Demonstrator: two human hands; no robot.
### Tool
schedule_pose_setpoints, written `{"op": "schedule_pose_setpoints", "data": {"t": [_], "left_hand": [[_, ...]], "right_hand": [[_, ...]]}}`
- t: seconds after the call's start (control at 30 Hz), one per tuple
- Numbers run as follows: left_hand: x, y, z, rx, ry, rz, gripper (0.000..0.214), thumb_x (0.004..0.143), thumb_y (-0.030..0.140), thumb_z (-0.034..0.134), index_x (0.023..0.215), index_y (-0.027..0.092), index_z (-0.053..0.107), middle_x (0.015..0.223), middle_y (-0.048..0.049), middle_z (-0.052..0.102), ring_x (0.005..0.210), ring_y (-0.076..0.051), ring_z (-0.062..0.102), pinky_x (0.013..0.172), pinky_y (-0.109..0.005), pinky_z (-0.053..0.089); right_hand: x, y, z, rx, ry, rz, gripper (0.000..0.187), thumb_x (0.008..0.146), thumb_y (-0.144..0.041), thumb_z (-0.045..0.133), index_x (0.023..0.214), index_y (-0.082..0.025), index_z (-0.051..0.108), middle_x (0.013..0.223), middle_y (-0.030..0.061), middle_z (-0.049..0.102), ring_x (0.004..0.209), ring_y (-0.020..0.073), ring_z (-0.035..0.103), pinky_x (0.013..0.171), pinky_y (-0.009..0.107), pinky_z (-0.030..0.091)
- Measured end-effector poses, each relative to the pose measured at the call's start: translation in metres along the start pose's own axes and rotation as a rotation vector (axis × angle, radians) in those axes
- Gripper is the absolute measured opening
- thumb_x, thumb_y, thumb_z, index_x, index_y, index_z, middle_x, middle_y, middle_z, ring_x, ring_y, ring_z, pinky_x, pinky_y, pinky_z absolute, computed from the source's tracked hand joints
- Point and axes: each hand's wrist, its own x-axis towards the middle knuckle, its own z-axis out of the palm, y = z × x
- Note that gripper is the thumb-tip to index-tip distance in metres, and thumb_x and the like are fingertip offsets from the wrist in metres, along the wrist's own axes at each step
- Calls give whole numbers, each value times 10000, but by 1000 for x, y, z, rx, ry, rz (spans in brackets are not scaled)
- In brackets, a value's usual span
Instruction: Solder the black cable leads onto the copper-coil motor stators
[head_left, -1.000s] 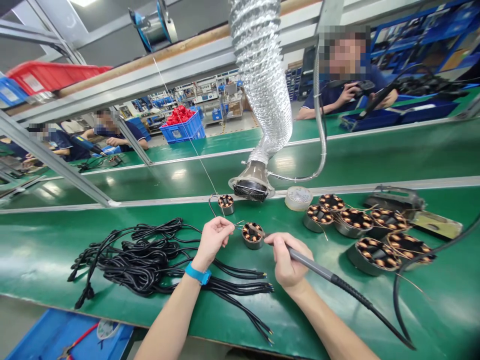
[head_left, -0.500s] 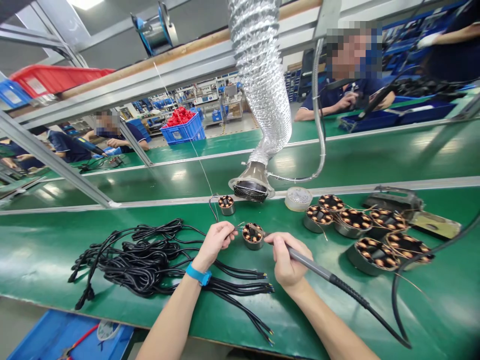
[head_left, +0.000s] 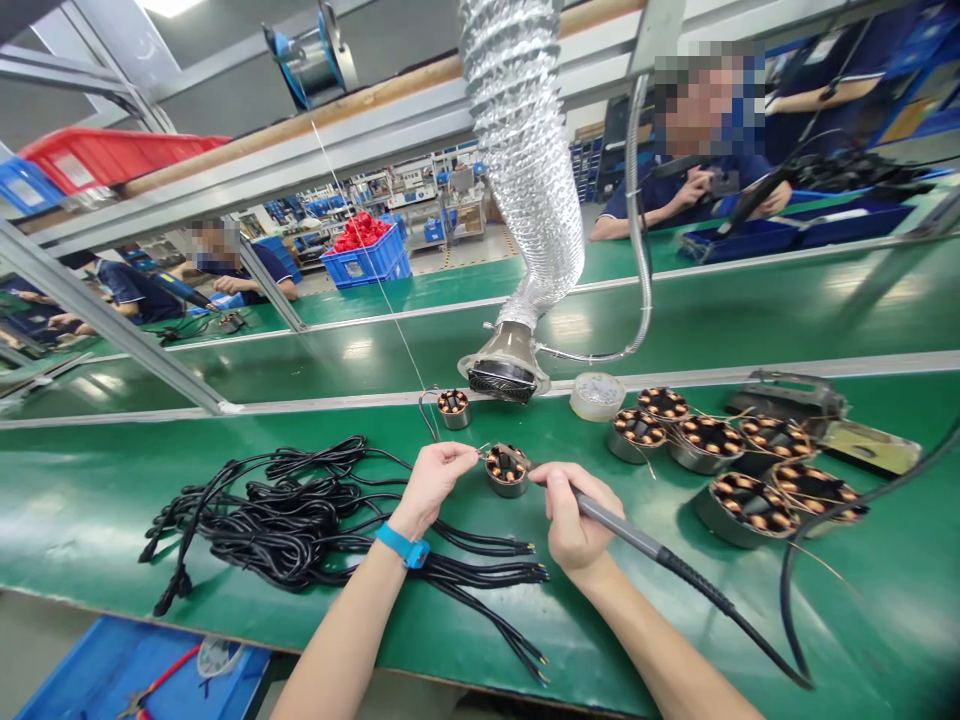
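My left hand (head_left: 435, 482) is closed in a pinch on a thin wire, at the left side of a motor stator (head_left: 507, 476) with copper windings. Whether that wire is solder or a cable lead I cannot tell. The grey handle of a soldering iron (head_left: 626, 528) lies in my right hand (head_left: 581, 515), fingers wrapped round it. Its tip reaches over the top of the same stator from the right. Just behind stands another stator (head_left: 453, 408) with a black cable at its side. A fine strand runs down from the wire spool (head_left: 311, 60) towards my left hand.
Black cables (head_left: 292, 530) with bared ends lie to the left and below. Several stators (head_left: 705, 442) stand at the right, near a round translucent container (head_left: 597, 396) and a metal holder (head_left: 787, 400). A fume extraction hose (head_left: 517, 170) hangs above. Co-workers sit across the bench.
My left hand has shifted slightly right, bringing its fingertips closer to the stator. The soldering iron and my right hand have hardly moved.
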Motion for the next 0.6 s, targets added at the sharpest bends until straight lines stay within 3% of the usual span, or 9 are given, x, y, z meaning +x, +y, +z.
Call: {"op": "schedule_pose_setpoints", "data": {"t": [0.2, 0.37, 0.47, 0.6], "left_hand": [[-1, 3, 9, 31, 30, 24, 455, 663, 493, 811, 884, 96, 783, 492, 19, 507, 458, -62, 253, 473, -242, 180], [0, 1, 0, -80, -64, -12, 409, 733, 517, 749, 788, 113, 722, 516, 72, 361, 448, -33, 179, 454, -231, 77], [2, 1, -2, -99, -53, -15, 374, 702, 466, 779, 685, 117, 646, 564, 58, 410, 437, -13, 202, 443, -225, 73], [4, 0, 2, -94, 11, 1, 338, 666, 415, 796, 701, 109, 657, 586, 43, 460, 440, -12, 232, 441, -222, 92]], "right_hand": [[0, 0, 2, -1, -5, 0, 248, 951, -188, 508, 776, -194, 684, 525, -21, 551, 598, 154, 652, 602, 260, 498], [1, 0, 2, -6, -6, 14, 262, 956, -190, 498, 771, -194, 684, 469, -39, 485, 577, 154, 641, 601, 260, 495], [1, 0, 2, -23, -9, 4, 267, 953, -195, 497, 761, -191, 682, 492, -31, 515, 565, 151, 634, 593, 261, 494], [1, -1, 2, -43, -10, 1, 261, 949, -205, 499, 763, -189, 681, 472, -37, 494, 528, 151, 613, 568, 262, 484]]}}
